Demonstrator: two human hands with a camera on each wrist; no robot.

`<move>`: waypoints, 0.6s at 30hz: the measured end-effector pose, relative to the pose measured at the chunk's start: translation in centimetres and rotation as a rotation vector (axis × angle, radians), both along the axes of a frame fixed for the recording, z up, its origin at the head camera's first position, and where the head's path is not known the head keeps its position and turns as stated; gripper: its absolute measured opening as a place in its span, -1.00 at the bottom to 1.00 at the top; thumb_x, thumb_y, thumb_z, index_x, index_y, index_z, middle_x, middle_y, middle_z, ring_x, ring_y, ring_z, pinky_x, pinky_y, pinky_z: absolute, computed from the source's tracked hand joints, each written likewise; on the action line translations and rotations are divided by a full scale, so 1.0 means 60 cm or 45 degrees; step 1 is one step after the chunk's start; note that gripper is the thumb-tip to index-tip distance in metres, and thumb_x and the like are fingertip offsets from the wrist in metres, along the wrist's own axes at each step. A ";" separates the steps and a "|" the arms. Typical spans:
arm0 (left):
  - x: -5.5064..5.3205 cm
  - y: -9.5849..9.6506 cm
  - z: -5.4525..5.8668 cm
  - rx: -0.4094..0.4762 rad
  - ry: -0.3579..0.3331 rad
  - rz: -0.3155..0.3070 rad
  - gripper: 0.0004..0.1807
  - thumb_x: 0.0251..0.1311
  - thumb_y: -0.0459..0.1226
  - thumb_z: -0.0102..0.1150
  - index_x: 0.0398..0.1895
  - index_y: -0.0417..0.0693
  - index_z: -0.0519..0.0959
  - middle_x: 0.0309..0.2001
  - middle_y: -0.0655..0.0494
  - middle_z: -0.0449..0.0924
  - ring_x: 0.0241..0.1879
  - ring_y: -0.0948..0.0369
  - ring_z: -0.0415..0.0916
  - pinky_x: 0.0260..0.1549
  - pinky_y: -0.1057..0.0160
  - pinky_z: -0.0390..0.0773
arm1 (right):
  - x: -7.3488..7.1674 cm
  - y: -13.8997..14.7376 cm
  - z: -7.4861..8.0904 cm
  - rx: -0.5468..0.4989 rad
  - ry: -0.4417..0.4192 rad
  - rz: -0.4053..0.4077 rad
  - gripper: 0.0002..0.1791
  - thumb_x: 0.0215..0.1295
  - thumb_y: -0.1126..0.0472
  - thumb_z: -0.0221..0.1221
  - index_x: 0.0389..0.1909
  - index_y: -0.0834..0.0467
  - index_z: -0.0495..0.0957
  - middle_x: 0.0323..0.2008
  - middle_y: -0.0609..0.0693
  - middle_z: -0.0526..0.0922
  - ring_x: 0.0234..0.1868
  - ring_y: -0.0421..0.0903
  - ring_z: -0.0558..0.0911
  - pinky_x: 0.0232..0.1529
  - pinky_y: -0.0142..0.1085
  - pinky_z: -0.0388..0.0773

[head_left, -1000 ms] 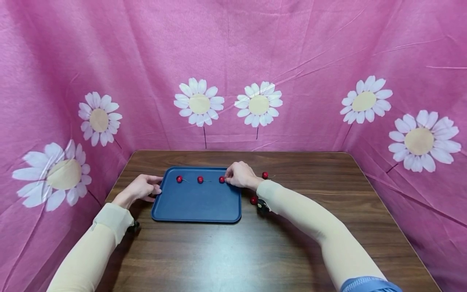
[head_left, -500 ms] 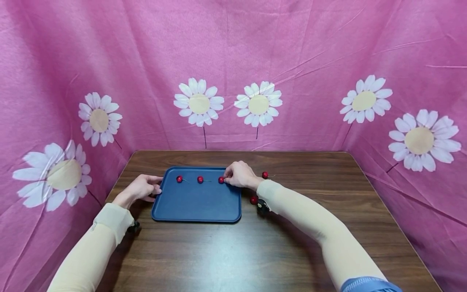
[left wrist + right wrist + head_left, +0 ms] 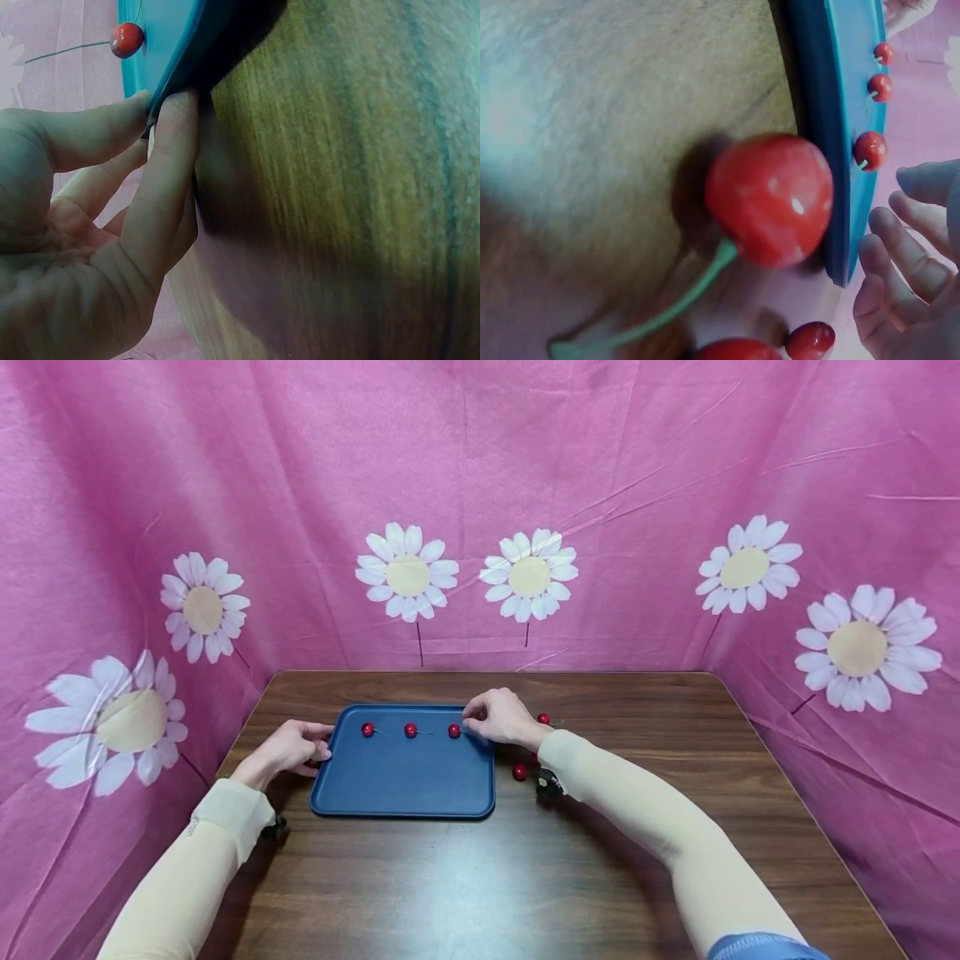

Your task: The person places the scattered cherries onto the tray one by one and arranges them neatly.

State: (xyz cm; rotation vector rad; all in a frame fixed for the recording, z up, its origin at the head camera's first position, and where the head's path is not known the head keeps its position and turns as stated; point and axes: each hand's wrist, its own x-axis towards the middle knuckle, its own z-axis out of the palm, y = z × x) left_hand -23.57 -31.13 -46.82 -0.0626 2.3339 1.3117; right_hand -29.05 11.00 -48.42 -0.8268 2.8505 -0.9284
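Note:
My left hand (image 3: 285,748) pinches the left rim of the blue tray (image 3: 401,781); in the left wrist view its fingers and thumb close on the edge. Three red cherries with stems lie in a row near the tray's far side: a left one (image 3: 367,729), a middle one (image 3: 410,730) and a right one (image 3: 453,731). Just right of that last cherry hovers my right hand (image 3: 501,718), over the tray's far right corner. The right wrist view shows its fingers loosely bent, apart from the cherry (image 3: 870,150), with nothing between them.
Right of the tray, more cherries lie on the wooden table (image 3: 637,760): one farther back (image 3: 543,718), one nearer (image 3: 520,772), and another partly hidden by the right wrist. Close to the right wrist camera is a large-looking cherry (image 3: 769,199). Pink flowered cloth (image 3: 465,460) encloses the table.
The right hand has let go of the third cherry and drawn slightly right, its fingers parting from it. That cherry stays on the tray. The left hand keeps its hold on the rim.

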 end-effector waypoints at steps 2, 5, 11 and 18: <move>0.000 0.000 -0.001 0.005 -0.001 -0.001 -0.22 0.47 -0.58 0.24 0.71 -0.48 0.22 -0.33 0.17 0.61 -0.23 0.29 0.62 -0.08 0.01 0.94 | 0.000 0.006 0.002 -0.041 0.000 0.006 -0.78 0.48 0.10 0.45 0.00 0.09 0.91 -0.15 -0.06 0.93 -0.26 -0.19 0.68 -0.13 -0.26 0.69; -0.001 0.000 0.000 0.005 -0.004 -0.001 -0.21 0.46 -0.58 0.24 0.71 -0.48 0.22 -0.33 0.17 0.61 -0.23 0.30 0.63 -0.08 0.01 0.94 | 0.001 0.016 0.003 -0.095 -0.018 0.005 -0.74 0.48 0.08 0.46 0.04 0.13 0.89 -0.11 0.00 0.93 -0.26 -0.16 0.69 -0.13 -0.25 0.72; -0.001 0.000 0.001 -0.026 -0.004 -0.001 -0.22 0.47 -0.56 0.26 0.70 -0.46 0.24 -0.34 0.15 0.60 -0.21 0.27 0.64 -0.05 -0.02 0.94 | 0.002 0.042 0.000 -0.150 -0.049 -0.009 -0.66 0.48 0.08 0.47 0.10 0.21 0.86 -0.02 0.07 0.93 -0.14 -0.10 0.84 0.04 -0.13 0.87; -0.001 0.000 0.001 -0.069 0.004 0.000 -0.26 0.50 -0.52 0.26 0.69 -0.42 0.29 -0.33 0.11 0.58 -0.19 0.22 0.64 -0.02 -0.05 0.93 | 0.011 0.079 0.004 -0.167 -0.071 -0.020 -0.69 0.46 0.10 0.47 0.10 0.18 0.86 -0.03 0.06 0.92 -0.11 -0.06 0.87 0.06 -0.07 0.88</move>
